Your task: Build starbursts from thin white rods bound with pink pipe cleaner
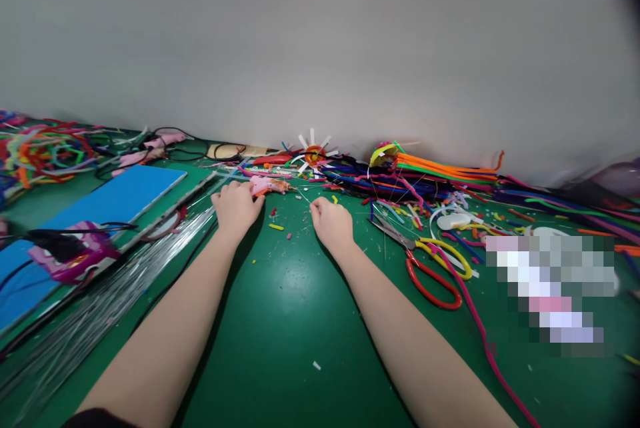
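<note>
My left hand [237, 205] is closed round a pink hot glue gun [269, 185] lying low over the green table, its nozzle pointing right. My right hand [332, 220] pinches a thin pale wire [303, 197], whose far end reaches the nozzle; whether they touch I cannot tell. Below the two hands lie a yellow scrap [276, 227] and other small bits. To the right of my right hand rest scissors [413, 245] with one yellow and one red handle, blades apart.
A bundle of thin silvery wires [150, 251] lies left of my left forearm, beside a blue board [150, 181] and a purple device [83, 255]. Pipe cleaners [440, 167] and a flower-like piece [315, 155] line the wall [320, 48]. Pixelation hides an area at right.
</note>
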### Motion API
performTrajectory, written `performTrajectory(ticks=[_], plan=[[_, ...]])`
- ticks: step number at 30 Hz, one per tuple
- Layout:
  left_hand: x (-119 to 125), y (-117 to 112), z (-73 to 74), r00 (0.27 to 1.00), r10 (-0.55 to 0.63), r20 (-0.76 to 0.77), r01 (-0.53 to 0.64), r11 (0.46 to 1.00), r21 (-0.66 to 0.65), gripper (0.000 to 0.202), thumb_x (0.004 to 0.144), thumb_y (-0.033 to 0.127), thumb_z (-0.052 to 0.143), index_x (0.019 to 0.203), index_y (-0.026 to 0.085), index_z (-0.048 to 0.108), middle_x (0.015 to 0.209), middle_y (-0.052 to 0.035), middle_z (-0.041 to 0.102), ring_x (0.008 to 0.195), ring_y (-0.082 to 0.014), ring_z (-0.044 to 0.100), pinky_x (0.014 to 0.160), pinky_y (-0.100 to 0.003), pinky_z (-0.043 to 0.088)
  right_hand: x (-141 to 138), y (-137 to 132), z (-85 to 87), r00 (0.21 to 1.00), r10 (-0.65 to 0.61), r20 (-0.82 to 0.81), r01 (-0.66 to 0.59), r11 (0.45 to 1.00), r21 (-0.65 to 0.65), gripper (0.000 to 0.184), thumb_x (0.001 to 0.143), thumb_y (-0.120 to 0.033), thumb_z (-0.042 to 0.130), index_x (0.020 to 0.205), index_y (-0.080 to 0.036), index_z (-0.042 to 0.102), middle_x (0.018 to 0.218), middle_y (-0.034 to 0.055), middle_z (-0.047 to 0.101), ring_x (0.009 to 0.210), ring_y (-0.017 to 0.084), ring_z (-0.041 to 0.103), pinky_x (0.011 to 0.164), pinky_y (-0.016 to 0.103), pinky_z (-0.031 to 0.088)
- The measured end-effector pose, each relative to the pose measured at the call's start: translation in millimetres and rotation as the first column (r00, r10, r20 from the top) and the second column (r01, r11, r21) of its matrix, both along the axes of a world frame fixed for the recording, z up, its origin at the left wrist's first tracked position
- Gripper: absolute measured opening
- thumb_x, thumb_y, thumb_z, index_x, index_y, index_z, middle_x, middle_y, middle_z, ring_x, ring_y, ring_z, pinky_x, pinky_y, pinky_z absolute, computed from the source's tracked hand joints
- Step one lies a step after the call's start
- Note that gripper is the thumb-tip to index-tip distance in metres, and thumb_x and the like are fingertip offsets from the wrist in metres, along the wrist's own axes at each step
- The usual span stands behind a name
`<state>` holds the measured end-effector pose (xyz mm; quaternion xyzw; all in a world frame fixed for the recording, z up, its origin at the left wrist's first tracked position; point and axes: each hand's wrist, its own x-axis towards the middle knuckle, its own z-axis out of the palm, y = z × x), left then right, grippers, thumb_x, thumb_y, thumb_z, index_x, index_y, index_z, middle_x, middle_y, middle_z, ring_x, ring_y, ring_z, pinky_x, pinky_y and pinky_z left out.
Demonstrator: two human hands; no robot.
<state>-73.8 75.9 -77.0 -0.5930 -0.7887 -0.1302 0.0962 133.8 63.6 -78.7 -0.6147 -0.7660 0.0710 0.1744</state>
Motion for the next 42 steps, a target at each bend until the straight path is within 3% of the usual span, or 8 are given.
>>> performTrajectory(ticks=[38, 42], plan=[[1, 1, 0.5, 1.0, 0.009, -0.01, -0.009, 1.0, -0.002, 0.046, 0.082, 0.046, 0.046, 0.117, 0.019, 0.06, 0.111, -0.0163, 0.061, 0.105, -0.0337, 0.052, 0.082, -0.046, 0.037, -3, -12, 6.7, 0.998, 0.061, 0.027, -0.061, 0.998, 0.021, 0.026, 0.094, -0.036, 0.038, 0.099, -0.028, 0.062, 0.083, 0.0016, 0.071, 0.08, 0.016, 0.067, 0.067, 0.024, 0.041], [0, 1, 1.3, 1.0, 0.004, -0.008, -0.004, 1.0, -0.009, 0.045, 0.082, 0.047, 0.046, 0.115, 0.02, 0.061, 0.109, -0.0158, 0.061, 0.104, -0.0336, 0.053, 0.082, -0.046, 0.038, -3, -12, 9.4, 1.0, 0.01, -0.004, -0.01, 0.999, 0.042, 0.029, 0.096, -0.036, 0.031, 0.104, -0.027, 0.057, 0.082, 0.0011, 0.071, 0.08, 0.017, 0.067, 0.066, 0.024, 0.04]])
